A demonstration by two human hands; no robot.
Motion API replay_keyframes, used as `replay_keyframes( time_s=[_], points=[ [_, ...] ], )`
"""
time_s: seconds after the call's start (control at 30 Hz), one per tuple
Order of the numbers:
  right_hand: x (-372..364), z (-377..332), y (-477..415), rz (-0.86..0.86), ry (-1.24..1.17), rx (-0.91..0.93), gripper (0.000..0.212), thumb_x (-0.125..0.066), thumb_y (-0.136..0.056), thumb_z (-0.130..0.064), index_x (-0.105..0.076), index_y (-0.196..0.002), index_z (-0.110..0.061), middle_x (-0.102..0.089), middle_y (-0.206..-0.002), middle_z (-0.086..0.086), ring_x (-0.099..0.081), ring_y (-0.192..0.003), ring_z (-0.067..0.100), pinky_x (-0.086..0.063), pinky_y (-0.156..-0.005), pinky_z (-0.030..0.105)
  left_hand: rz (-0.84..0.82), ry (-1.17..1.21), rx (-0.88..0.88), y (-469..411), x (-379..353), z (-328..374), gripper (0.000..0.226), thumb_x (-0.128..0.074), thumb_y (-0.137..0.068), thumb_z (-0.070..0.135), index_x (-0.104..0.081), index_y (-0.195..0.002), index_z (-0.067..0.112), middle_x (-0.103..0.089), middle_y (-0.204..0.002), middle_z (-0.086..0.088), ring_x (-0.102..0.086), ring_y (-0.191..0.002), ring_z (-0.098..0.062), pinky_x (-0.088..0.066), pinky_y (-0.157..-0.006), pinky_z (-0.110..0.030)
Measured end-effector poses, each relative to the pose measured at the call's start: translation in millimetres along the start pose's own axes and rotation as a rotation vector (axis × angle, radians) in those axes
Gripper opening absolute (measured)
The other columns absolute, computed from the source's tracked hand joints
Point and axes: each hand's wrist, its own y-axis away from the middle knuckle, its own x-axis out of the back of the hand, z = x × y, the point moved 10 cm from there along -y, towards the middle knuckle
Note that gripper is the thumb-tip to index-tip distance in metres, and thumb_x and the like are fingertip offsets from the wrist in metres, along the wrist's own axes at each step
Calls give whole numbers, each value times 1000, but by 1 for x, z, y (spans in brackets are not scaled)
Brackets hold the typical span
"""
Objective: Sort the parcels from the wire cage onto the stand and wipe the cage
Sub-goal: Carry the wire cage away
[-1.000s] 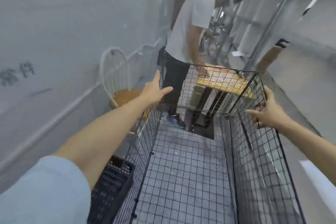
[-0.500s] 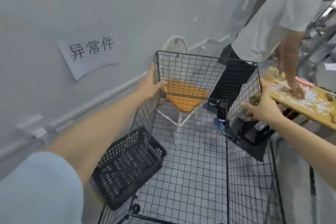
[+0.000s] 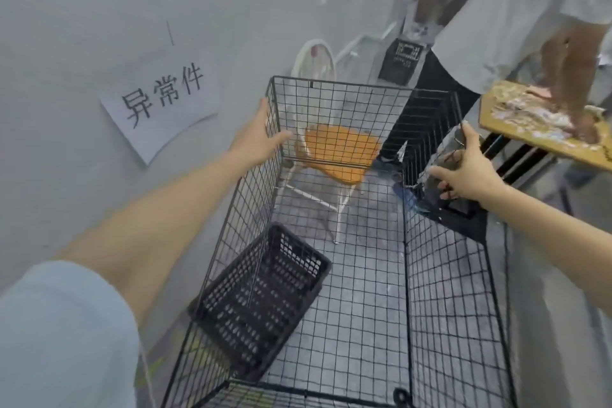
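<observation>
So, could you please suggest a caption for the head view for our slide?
Head view: left hand grips the wire cage at its far left corner while the right hand holds its right rim.

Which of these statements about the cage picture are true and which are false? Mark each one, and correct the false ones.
1. The left hand grips the far left corner of the cage. True.
2. The chair behind the cage has a blue seat. False: the seat is orange.
3. A paper sign hangs on the wall. True.
4. The right hand rests on the wooden board. False: it grips at the cage's right side; another person leans on the board.
</observation>
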Motion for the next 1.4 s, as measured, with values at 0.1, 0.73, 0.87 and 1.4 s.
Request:
replay_keyframes(
  time_s=[0.1,0.73,0.87,1.4],
  points=[
    [-4,5,10,30,1,-35,103,-74,-83,-19,2,-150,-39,-57,-119,13,-66,-91,33,-57,-78,48,-47,-5,-34,-9,-2,1,89,-58,-88,48,1,-152,31,-49,-139,-21,-63,-105,-34,-52,-90,-47],
    [-85,-42,111,152,-62,-263,103,-71,-87,-21,8,-151,-37,-49,-129,12,-69,-72,30,-51,-46,25,-282,-16,-184,-43,12,-78,105,-52,-60,74,0,-147,46,-43,-142,-17,-47,-126,-40,-43,-99,-60],
    [-115,-48,153,215,-86,-353,104,-72,-86,-23,8,-151,-39,-46,-139,16,-70,-74,34,-58,-58,34,-343,-42,-247,-45,23,-89,98,-57,-70,69,-3,-148,44,-45,-143,-15,-53,-121,-38,-45,-96,-59],
    [-209,30,155,237,-167,-535,106,-72,-85,-16,8,-151,-41,-46,-129,11,-60,-68,19,-52,-46,26,-554,-36,-229,-85,-87,-175,98,-65,-80,49,5,-148,45,-66,-85,-17,-67,-72,-40,-58,-63,-50]
  ],
)
